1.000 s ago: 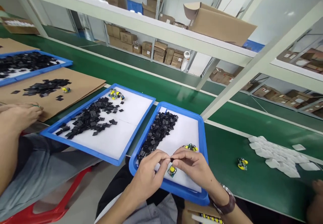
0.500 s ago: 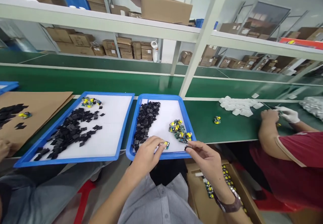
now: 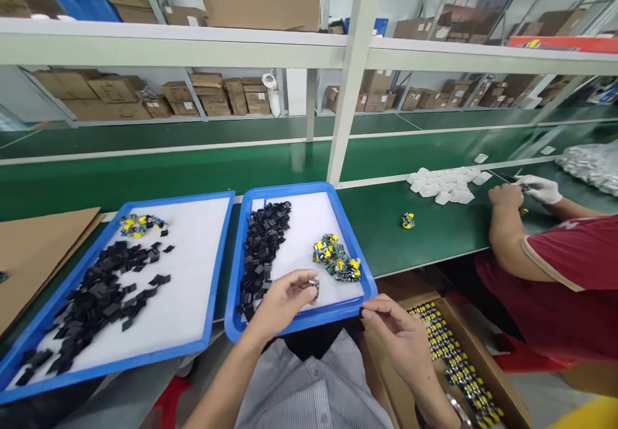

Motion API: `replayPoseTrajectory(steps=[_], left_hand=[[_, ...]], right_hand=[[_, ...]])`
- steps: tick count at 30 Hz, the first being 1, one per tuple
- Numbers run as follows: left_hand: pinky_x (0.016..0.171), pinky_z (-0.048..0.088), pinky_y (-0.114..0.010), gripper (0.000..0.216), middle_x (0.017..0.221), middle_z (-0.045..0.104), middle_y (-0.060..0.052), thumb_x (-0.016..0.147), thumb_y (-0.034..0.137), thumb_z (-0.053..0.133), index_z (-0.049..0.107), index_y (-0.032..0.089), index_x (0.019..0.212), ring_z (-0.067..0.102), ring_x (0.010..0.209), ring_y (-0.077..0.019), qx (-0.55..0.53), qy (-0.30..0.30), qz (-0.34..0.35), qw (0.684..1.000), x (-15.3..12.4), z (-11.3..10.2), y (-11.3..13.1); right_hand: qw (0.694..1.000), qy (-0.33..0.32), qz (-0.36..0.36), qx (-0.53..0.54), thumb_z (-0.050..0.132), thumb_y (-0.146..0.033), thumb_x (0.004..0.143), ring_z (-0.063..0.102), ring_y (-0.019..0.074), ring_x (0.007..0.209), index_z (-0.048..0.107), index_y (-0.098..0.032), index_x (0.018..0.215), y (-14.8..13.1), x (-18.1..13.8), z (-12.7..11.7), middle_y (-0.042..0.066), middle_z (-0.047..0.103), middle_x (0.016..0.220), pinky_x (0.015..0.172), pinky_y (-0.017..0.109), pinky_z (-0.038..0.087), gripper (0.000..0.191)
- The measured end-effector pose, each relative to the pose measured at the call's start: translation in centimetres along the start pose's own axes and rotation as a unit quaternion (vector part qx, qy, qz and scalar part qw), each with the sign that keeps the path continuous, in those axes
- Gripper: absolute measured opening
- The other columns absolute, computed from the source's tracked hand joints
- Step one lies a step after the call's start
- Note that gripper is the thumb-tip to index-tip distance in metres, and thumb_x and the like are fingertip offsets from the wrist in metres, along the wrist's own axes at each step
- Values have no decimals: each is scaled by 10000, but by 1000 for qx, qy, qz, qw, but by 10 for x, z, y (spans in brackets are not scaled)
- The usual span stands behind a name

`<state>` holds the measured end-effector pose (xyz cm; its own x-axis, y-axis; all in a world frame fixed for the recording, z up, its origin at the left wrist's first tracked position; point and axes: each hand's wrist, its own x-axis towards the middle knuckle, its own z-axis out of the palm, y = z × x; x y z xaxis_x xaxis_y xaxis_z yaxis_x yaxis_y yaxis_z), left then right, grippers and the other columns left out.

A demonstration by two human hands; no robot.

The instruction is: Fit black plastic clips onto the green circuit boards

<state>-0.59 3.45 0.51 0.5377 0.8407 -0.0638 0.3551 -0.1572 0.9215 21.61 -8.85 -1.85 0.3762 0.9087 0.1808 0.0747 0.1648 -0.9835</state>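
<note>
My left hand (image 3: 282,300) hovers over the near edge of a blue tray (image 3: 232,326) and pinches a small circuit board (image 3: 313,285) between thumb and fingers. My right hand (image 3: 400,335) sits just past the tray's right corner with thumb and forefinger pinched on a tiny dark piece I cannot make out. In the tray lie a strip of black square pieces (image 3: 263,245) and a small pile of green and yellow circuit boards (image 3: 335,260). Below my right hand is an open cardboard box (image 3: 502,390) with rows of the same boards (image 3: 454,361).
A second blue tray (image 3: 215,268) of black pieces lies to the left, beside brown cardboard (image 3: 33,248). One board (image 3: 407,220) and white pads (image 3: 441,185) rest on the green belt. A person in a red shirt (image 3: 570,281) works at the right. A white post (image 3: 350,75) rises behind the tray.
My view has swung right and down, revealing the box of boards. My hands have parted: the left keeps the board over the tray, the right has moved off toward the box.
</note>
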Motion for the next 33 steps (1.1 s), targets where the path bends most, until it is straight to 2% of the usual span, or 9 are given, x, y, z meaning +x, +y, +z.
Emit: replayPoseTrajectory(steps=[3,6,8,12,15,19,25,29,33], left_hand=[[895,644,-439,415,1293,736,-177,1024,395,545,628,161,1358,749,1125,-306,-156,-22,-13,987,-14,-6,-1],[930,637,-432,354,1293,742,-160,953,360,719,714,187,1262,753,1117,-304,-379,-31,-48,924,-23,-10,-2],[918,640,-390,315,1270,752,-145,909,310,793,762,193,1199,747,1115,-290,-445,-35,-56,893,-26,-15,-3],[922,637,-359,297,1214,764,-133,884,251,825,785,188,1171,727,1112,-267,-439,-49,-37,896,-28,-26,-6],[889,649,-366,345,1281,725,-134,889,246,820,766,206,1228,713,1081,-256,-416,-71,-31,906,-30,-33,-11],[806,651,-321,296,1296,714,-135,950,300,755,764,228,1237,701,1054,-240,-408,-81,-40,909,-31,-34,-16],[804,630,-297,448,1320,718,-136,877,286,841,747,249,1314,721,917,-185,-439,-116,-43,890,-33,-25,-15],[708,621,-263,373,1150,782,-91,906,282,813,770,270,1276,731,721,-129,-427,-82,-61,898,-36,-16,-12],[724,617,-259,366,1023,800,-83,846,282,871,806,225,1201,731,723,-136,-435,-69,-61,896,-35,-3,-3]], right_hand=[[1000,8,6,3,775,-258,917,697,163,800,819,-252,944,-4,0,23,34,722,876,715,238,592,52],[1000,4,-7,14,781,-234,908,712,172,817,820,-255,978,-10,3,49,37,739,873,741,251,603,83],[1000,-1,-18,20,777,-215,910,729,186,860,820,-260,1023,-16,5,65,49,764,911,781,274,616,129],[999,-8,-36,14,746,-195,936,737,199,899,820,-261,991,-27,3,88,59,772,940,814,299,617,113],[999,11,-43,-6,740,-169,937,748,197,885,816,-265,992,-31,0,100,48,777,926,800,294,619,135],[993,29,-101,-61,726,-105,931,752,197,861,806,-263,1040,-34,-5,106,47,788,933,780,298,623,208],[979,7,-168,-117,687,-43,937,752,195,854,781,-254,1114,-43,-6,98,57,781,949,763,306,627,291],[977,-36,-173,-118,677,-70,947,755,207,833,776,-243,1115,-46,-3,86,67,781,928,734,326,635,261],[979,-43,-169,-104,677,-100,951,752,219,822,782,-244,1095,-45,3,72,72,783,916,725,349,636,229]])
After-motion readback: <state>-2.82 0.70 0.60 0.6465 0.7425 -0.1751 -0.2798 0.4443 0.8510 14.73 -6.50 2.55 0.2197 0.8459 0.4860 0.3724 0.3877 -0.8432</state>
